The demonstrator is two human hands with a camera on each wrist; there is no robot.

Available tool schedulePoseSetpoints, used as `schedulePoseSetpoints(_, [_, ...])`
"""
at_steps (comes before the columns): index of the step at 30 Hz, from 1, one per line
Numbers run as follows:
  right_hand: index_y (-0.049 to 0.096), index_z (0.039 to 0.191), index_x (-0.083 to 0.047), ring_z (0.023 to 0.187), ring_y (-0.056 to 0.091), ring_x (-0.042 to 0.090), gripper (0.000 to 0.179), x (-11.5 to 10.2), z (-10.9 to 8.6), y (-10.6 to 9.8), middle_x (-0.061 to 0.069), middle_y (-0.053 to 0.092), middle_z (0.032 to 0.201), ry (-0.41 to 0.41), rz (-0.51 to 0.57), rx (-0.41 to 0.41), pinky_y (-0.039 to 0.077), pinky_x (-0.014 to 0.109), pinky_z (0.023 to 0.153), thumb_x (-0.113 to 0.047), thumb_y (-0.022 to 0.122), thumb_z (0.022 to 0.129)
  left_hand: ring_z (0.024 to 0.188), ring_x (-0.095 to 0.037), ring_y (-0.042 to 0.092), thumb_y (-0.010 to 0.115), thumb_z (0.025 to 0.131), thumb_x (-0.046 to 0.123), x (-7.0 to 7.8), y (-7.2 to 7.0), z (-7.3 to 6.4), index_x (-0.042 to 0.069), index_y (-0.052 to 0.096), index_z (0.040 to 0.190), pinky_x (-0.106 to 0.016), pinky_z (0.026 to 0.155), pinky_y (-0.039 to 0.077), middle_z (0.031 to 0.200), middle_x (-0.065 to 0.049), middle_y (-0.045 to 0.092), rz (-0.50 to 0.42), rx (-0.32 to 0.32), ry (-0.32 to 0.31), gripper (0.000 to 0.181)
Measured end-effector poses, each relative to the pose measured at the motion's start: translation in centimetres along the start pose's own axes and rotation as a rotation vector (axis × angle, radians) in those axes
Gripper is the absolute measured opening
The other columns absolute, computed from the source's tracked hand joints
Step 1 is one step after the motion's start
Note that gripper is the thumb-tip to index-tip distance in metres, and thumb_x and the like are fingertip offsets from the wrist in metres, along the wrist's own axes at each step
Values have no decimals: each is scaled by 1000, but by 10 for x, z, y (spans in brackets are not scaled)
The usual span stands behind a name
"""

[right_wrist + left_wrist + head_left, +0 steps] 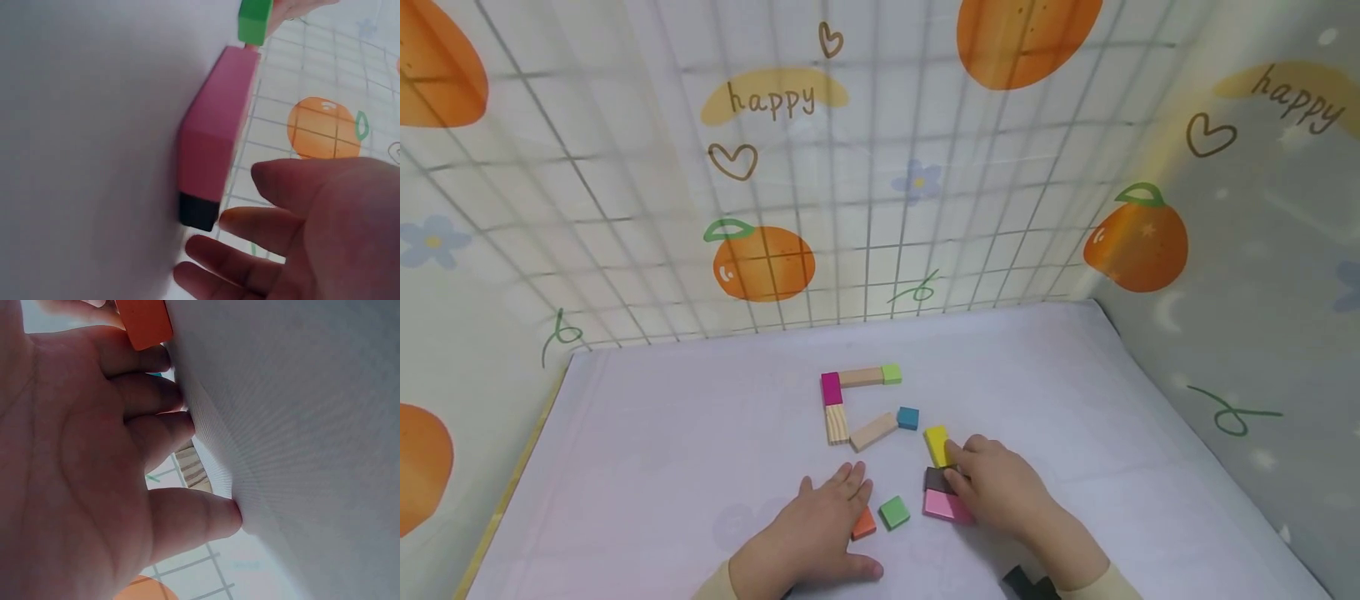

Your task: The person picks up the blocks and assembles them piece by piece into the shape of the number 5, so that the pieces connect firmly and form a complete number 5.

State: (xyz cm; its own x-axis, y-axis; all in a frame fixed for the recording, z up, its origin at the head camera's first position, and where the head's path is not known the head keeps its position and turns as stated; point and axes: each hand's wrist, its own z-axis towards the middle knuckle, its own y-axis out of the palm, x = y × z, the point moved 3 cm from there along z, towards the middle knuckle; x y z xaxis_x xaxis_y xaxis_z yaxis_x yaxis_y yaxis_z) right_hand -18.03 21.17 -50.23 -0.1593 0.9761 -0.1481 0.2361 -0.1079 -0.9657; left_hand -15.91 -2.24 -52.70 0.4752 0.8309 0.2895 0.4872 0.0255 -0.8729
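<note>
My left hand (820,525) rests palm down on the white cloth with its fingers spread, fingertips touching the surface. Beside its little-finger side lies an orange block (864,524), partly covered by the hand; the left wrist view shows that block (147,325) close to the fingers. Over the right group of blocks is my right hand (1003,492), fingers loosely bent. Its fingertips are right at a yellow block (937,446) and a black block (936,480). A pink block (946,505) lies against the black one. Between the hands sits a green block (894,513).
Farther back, a magenta block (831,389), a plain wooden block (861,377) and a lime block (891,374) form a corner. A striped wooden block (837,424), a slanted wooden block (874,432) and a blue block (907,418) continue it. A printed curtain (880,208) surrounds the table.
</note>
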Motion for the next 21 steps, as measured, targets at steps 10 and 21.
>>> schedulePoseSetpoints(10, [41, 144, -23, 144, 27, 21, 58, 0, 0, 7, -5, 30, 155, -91, 22, -51, 26, 56, 112, -46, 55, 92, 146, -18, 18, 54, 64, 84, 1, 0, -1, 26, 33, 148, -68, 102, 29, 157, 5, 23, 6, 7, 12, 104])
schedulePoseSetpoints(21, [37, 146, -18, 143, 26, 27, 60, -12, 0, 10, 0, 28, 155, -101, -32, -16, 20, 61, 112, -47, 48, 95, 146, -17, 18, 54, 63, 84, -1, 0, -1, 26, 33, 147, -69, 101, 29, 157, 6, 23, -8, 4, 9, 104])
